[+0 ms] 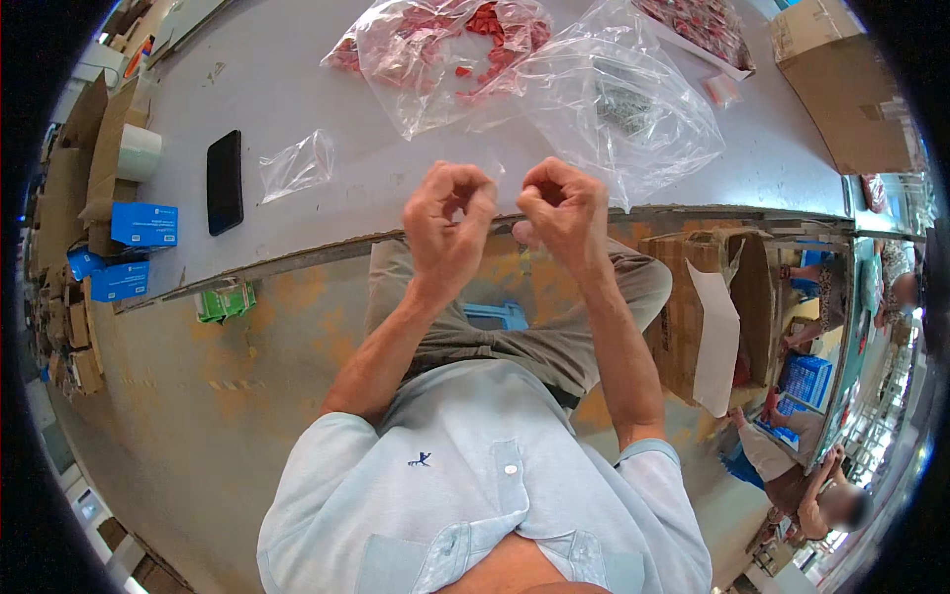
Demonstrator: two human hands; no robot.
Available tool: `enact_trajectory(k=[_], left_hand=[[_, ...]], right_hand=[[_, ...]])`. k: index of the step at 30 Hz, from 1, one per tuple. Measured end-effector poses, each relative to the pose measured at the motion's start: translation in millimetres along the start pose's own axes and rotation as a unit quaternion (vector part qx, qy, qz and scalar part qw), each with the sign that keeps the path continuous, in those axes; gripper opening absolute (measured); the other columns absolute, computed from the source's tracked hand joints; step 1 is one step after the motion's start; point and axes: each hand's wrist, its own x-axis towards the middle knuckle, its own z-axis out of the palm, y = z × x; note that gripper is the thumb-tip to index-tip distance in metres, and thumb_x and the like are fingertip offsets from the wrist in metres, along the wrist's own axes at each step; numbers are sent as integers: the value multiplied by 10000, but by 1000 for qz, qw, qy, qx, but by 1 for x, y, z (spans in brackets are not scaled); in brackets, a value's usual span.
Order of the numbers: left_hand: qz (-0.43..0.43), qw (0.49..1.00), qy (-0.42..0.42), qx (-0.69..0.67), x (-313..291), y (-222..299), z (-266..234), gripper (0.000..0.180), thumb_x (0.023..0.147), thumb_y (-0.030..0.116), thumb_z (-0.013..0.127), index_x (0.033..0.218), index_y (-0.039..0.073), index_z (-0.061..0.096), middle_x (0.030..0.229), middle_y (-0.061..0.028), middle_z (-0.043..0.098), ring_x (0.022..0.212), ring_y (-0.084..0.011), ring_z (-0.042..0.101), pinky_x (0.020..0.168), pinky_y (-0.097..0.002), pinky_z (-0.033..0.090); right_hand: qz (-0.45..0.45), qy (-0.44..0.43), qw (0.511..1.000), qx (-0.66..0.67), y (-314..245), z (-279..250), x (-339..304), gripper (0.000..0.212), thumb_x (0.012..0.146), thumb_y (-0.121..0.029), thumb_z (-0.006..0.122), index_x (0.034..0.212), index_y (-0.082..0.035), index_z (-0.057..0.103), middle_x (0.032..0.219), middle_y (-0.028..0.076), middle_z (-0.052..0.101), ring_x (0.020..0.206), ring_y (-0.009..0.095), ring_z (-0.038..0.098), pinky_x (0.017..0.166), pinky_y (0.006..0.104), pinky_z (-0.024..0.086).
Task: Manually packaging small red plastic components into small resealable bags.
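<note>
My left hand and my right hand are raised side by side at the table's near edge, a short gap between them. Thumb and fingers of each are curled into a pinch. Whatever they hold, if anything, is too small or too transparent to make out. Beyond them on the table lies an open clear plastic bag of small red pieces. Beside it, nearer my right hand, a second clear bag contains small greyish pieces. A small flat clear bag rests left of my left hand.
A black phone lies at the left, near blue boxes. Cardboard boxes stand at the far right and below the table edge. Another pack of red pieces is at the back. Other people sit at the right.
</note>
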Motion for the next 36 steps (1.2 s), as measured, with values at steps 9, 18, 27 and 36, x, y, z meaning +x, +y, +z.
enact_trajectory(k=[9, 18, 27, 36], left_hand=[[-84, 996, -9, 7, 2, 4, 4, 55, 959, 46, 726, 1008, 20, 720, 846, -3, 695, 743, -60, 627, 673, -226, 523], [19, 993, -46, 104, 5, 1, 6, 32, 874, -15, 736, 895, 9, 733, 821, -36, 662, 674, -112, 612, 630, -274, 509], [-83, 990, -3, -110, 1, -1, 3, 56, 948, -2, 676, 983, 23, 713, 883, 12, 658, 753, -57, 601, 684, -223, 489], [-136, 986, 1, -95, 5, 2, 9, 49, 965, 45, 720, 996, 9, 707, 885, 9, 706, 801, -46, 641, 729, -212, 525]], right_hand=[[29, -27, 995, 90, -21, 2, 0, 152, 953, -113, 682, 979, 21, 751, 778, 46, 732, 704, 97, 677, 648, 255, 562], [5, -28, 1000, 8, -20, -1, 3, 95, 870, -59, 674, 898, 13, 729, 744, 36, 695, 685, 69, 626, 619, 253, 531], [-9, 14, 1000, 9, -3, 1, 2, 63, 867, -51, 665, 837, 0, 686, 694, 1, 635, 628, 51, 549, 565, 239, 459], [18, -25, 996, 86, -19, 1, 4, 173, 978, -151, 698, 1005, 10, 758, 767, 45, 729, 691, 94, 683, 636, 242, 555]])
